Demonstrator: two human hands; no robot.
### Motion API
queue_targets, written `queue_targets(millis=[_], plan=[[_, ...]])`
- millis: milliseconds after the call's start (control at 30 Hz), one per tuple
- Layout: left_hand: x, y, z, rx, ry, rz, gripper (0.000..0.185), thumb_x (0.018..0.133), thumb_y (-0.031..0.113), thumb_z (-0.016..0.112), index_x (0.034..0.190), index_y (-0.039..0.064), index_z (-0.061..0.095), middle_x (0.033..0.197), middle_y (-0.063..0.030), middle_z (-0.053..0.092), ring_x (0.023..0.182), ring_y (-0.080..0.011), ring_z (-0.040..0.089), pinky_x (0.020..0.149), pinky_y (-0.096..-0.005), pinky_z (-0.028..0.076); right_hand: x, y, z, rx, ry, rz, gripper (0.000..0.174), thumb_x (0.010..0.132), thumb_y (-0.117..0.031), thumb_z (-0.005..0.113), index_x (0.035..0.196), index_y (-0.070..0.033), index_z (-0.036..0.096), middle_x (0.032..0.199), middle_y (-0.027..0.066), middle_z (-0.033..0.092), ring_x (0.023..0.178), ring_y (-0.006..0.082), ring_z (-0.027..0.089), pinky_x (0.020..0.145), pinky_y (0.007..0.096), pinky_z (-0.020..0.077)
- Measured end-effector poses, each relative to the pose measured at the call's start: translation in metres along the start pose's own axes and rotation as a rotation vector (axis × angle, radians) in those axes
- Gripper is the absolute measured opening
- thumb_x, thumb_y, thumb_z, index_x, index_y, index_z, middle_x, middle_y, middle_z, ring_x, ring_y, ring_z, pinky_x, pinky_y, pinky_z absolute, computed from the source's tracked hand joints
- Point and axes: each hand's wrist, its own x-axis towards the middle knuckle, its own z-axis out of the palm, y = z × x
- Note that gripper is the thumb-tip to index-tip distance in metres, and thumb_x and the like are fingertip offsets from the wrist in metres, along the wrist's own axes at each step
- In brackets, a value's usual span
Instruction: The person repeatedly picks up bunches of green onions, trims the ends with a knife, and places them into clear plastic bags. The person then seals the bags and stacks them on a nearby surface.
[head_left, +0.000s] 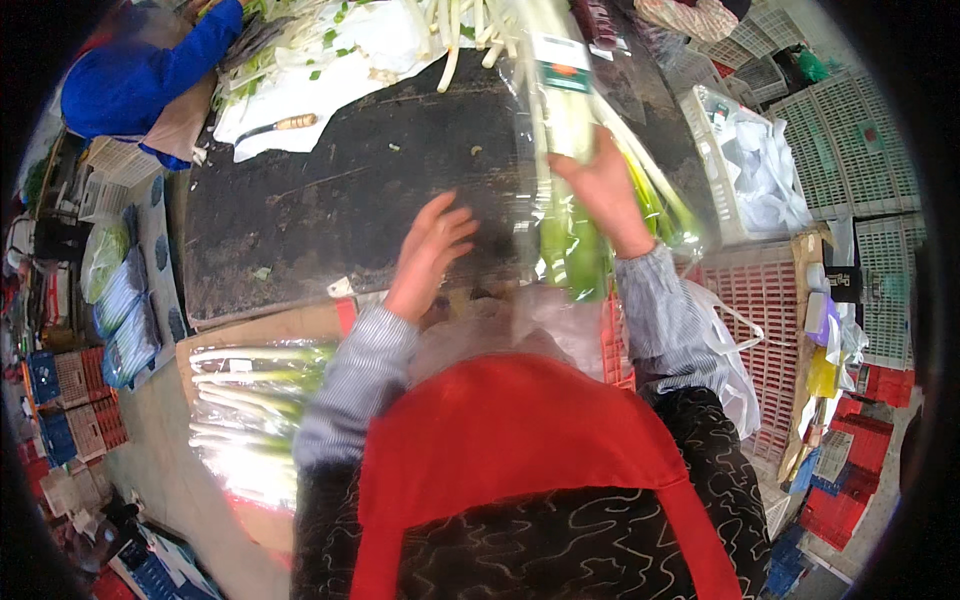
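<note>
My right hand (600, 187) grips a clear plastic bag of leeks (574, 247), its fingers around the stalks at mid-length. The white stalk ends point away from me, and the green ends lie nearest my body. A printed label (561, 64) sits across the white part of the bag. Other loose-looking leeks (652, 180) fan out to the right beneath my wrist. Empty, with its fingers apart, my left hand (435, 247) is over the near edge of the dark table (337, 217).
A curved knife with a wooden handle (296, 121) lies on white sheeting (262, 139). Bagged leeks (255, 397) fill a carton at lower left. A white crate (709, 157) holds plastic bags. A person in a blue sleeve (199, 71) works at far left; another sleeve (697, 15) shows at top right.
</note>
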Motion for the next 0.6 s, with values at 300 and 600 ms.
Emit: queue_targets(millis=[300,600], plan=[[0.012,0.021,-0.053,-0.157,0.136,-0.069,0.046,0.092,0.011,0.065,0.130,0.002,0.042,0.111,-0.0136,0.061,0.091,-0.0278,0.067,0.072,-0.0407,0.059,-0.079,0.083,0.067,-0.773,-0.337,-0.335,0.056,0.090,-0.030,0.066,0.135,-0.001,0.051,0.134,0.0177,0.055,0.120,0.0326,0.053,0.099,0.0453,0.0421],[0.026,0.018,-0.091,0.251,0.296,-0.001,0.043,0.090,0.027,0.072,0.119,-0.001,0.058,0.095,-0.0103,0.067,0.083,-0.0221,0.067,0.071,-0.0336,0.054,-0.071,0.074,0.073,0.580,-0.717,0.361,0.051,0.099,-0.031,0.058,0.139,0.000,0.050,0.120,0.0111,0.065,0.104,0.0179,0.062,0.088,0.0320,0.0514]])
